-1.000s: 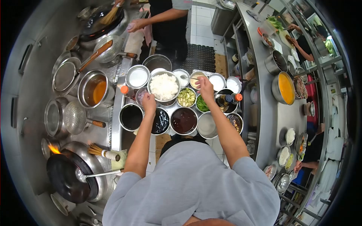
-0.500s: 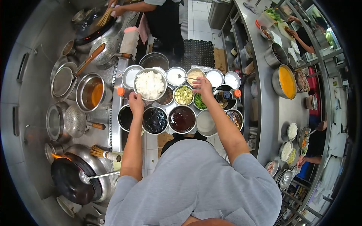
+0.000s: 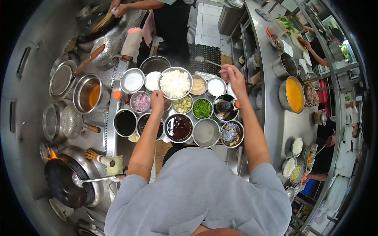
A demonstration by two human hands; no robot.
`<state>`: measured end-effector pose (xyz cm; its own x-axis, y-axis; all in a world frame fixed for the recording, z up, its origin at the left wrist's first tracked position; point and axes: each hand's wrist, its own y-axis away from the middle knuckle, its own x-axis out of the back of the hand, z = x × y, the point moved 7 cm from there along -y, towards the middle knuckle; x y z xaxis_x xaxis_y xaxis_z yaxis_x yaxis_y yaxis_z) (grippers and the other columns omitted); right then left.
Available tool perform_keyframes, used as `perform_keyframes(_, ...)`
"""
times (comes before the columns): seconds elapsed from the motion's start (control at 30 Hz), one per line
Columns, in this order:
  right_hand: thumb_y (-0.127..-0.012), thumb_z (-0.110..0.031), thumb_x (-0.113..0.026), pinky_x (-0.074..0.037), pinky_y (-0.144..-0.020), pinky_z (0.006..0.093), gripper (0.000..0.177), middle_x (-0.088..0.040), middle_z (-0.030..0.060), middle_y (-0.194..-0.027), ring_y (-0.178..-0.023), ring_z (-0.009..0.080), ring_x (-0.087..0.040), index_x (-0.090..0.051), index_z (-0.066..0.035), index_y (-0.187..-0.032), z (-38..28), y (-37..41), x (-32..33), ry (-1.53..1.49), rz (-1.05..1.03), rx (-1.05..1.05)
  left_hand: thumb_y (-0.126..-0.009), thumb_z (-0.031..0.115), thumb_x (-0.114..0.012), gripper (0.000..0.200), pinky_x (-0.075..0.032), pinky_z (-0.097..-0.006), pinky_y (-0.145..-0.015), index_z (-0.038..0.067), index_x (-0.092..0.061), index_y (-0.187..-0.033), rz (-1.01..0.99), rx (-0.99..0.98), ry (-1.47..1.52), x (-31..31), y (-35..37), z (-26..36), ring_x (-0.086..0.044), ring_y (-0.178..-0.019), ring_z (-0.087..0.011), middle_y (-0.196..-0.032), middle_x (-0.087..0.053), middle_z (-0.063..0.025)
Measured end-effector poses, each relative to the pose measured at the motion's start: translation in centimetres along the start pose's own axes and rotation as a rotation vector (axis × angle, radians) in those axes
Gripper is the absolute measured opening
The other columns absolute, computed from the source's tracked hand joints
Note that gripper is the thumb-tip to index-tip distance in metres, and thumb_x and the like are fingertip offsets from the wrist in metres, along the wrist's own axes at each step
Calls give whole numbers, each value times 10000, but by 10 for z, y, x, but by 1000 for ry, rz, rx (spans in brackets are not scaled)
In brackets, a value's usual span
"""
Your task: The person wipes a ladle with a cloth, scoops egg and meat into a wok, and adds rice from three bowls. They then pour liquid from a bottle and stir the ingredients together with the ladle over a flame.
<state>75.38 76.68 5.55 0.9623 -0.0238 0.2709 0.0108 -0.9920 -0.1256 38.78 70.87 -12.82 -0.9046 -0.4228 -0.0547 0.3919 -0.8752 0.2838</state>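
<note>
My left hand (image 3: 157, 101) grips the near-left rim of a metal bowl (image 3: 159, 85) heaped with white rice (image 3: 175, 82). This bowl is held above several round metal containers. In my right hand (image 3: 233, 77), closed fingers pinch the handle of a spoon (image 3: 211, 62), whose head points left over the black floor mat. Beneath my hands are a pot of pale tan powder (image 3: 199, 85), a pot of white granules (image 3: 216, 87), chopped green pieces (image 3: 182, 104), sliced greens (image 3: 202, 108) and dark red liquid (image 3: 178, 128). The bowl partly hides its neighbours.
On the left, a dark wok (image 3: 65, 183) with a ladle (image 3: 78, 180) sits near a flame. Strainers (image 3: 72, 121) and a pot of orange-brown liquid (image 3: 94, 98) line that side. Another person (image 3: 173, 23) stands ahead at a wok. A steel counter (image 3: 271, 118) with bowls runs along the right.
My left hand has carried the rice bowl to the right, uncovering chopped purple onion. My right hand has lifted the spoon away from the tan powder, up and to the right.
</note>
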Motion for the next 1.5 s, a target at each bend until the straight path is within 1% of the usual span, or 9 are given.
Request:
perform_keyframes(0.07,-1030,-265,-452,-521,-571,231,332,-714,91,-1005,-610,72,-583,-615,-22,-1188,41,-22,16,-109,-288,-276,-913,92,-530,195,-478,-261,-480,91,-440,-741,24,66,92,-4,12,-3,-498,-624,-80,-728,-508,-4)
perform_keyframes(0.17,-1046,-283,-433,-515,-524,221,342,-707,70,-1010,-591,64,-573,-589,-23,-1204,81,-35,18,-99,-528,-466,-918,84,-526,159,-515,-269,-529,72,-477,-767,55,129,201,4,48,33,-556,-669,-90,-764,-545,-19)
perform_keyframes(0.3,-1047,-313,-431,-515,-517,216,364,-699,60,-1047,-610,51,-565,-586,-36,-1226,136,-60,-4,-122,-635,-454,-926,91,-531,105,-542,-282,-611,41,-543,-835,200,-1,87,55,60,29,-606,-736,-123,-805,-586,-35)
perform_keyframes(0.47,-1016,-267,-457,-530,-553,258,346,-699,56,-1055,-695,107,-592,-612,-48,-1235,151,-59,-13,11,-746,-347,-931,99,-531,163,-516,-270,-652,76,-477,-779,321,-10,44,85,102,42,-550,-730,-89,-782,-545,-4)
perform_keyframes(0.87,-1019,-244,-436,-554,-573,285,337,-701,69,-1046,-740,125,-621,-606,-35,-1221,162,-59,-11,-11,-694,-340,-949,86,-517,202,-529,-295,-723,77,-440,-762,344,49,67,58,127,18,-533,-758,-90,-801,-536,-9)
perform_keyframes(1.1,-1026,-256,-431,-561,-561,296,332,-694,88,-1009,-740,137,-631,-597,-26,-1199,167,-51,-11,-64,-636,-431,-936,88,-524,230,-448,-239,-596,101,-402,-741,307,23,46,43,129,16,-438,-668,-45,-714,-445,35)
perform_keyframes(1.13,-1027,-260,-432,-563,-563,297,332,-692,92,-996,-741,139,-633,-597,-23,-1191,168,-48,-9,-63,-636,-457,-944,105,-524,146,-537,-277,-655,88,-494,-802,264,18,37,49,126,9,-583,-756,-87,-819,-586,-12)
perform_keyframes(1.23,-1022,-264,-435,-564,-557,299,325,-688,101,-966,-740,142,-640,-596,-19,-1162,173,-41,-8,-188,-583,-560,-933,92,-530,236,-405,-217,-557,115,-411,-731,316,-3,66,40,131,20,-429,-647,-35,-704,-457,41)
perform_keyframes(1.5,-1023,-291,-436,-564,-566,286,326,-680,97,-966,-731,136,-641,-578,-34,-1164,166,-36,-12,-188,-519,-578,-924,105,-549,221,-438,-233,-556,102,-430,-738,370,6,50,58,138,20,-464,-649,-44,-717,-496,37)
